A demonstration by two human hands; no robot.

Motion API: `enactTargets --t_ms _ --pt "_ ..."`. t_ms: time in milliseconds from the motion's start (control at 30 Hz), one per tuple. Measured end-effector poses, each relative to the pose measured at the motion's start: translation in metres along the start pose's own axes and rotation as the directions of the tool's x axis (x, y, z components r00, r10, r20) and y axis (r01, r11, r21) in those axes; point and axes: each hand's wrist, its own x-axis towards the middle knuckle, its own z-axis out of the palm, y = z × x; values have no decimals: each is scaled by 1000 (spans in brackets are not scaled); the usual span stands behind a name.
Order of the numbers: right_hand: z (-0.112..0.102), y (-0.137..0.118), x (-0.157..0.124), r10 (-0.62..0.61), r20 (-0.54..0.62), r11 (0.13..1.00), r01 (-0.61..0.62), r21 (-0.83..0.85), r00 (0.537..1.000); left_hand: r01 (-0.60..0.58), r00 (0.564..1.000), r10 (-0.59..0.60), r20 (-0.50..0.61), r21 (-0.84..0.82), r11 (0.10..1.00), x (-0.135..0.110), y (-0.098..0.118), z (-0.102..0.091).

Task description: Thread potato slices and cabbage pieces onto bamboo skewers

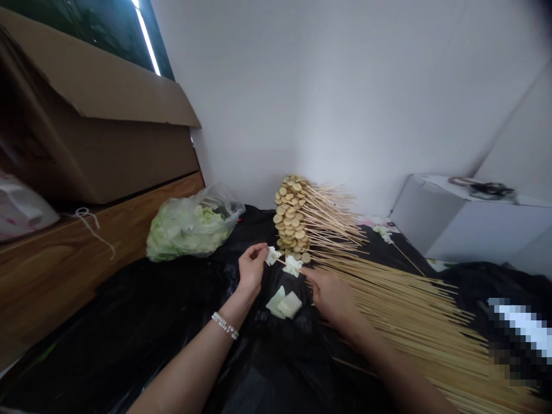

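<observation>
My right hand point(334, 296) is closed on a thin wooden skewer point(280, 261), which points left. A pale cabbage piece point(292, 266) is threaded on the skewer close to my right fingers. At the skewer's left end, my left hand point(252, 267) pinches another cabbage piece point(272, 256); whether the tip has pierced it fully I cannot tell. Below, between my hands, loose cabbage pieces point(284, 305) lie on black plastic point(263, 356). Just beyond my hands is a tall stack of skewers with round pale slices point(293, 215), their sticks pointing right.
Many bare skewers point(405, 310) spread out at right. A clear bag of cut cabbage point(190, 224) sits at left, beside a wooden ledge point(64, 264) with a cardboard box point(112, 144). One cabbage skewer point(383, 233) lies near a white box point(466, 218) at back right.
</observation>
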Motion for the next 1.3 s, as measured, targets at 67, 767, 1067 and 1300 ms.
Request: enactTargets --t_ms 67,767,1067,1300 --pt "1 0 0 8 3 1000 -7 -21 1000 -105 994 104 16 99 990 1 -1 -1" --pt "-3 -1 1 -17 104 999 12 51 994 484 872 -484 67 -266 834 2 15 -1" --pt "2 2 2 -17 62 997 12 79 998 515 854 -506 117 -315 797 1 9 1" --pt "5 2 3 -6 33 998 4 62 999 482 876 -457 154 -283 829 -6 6 5"
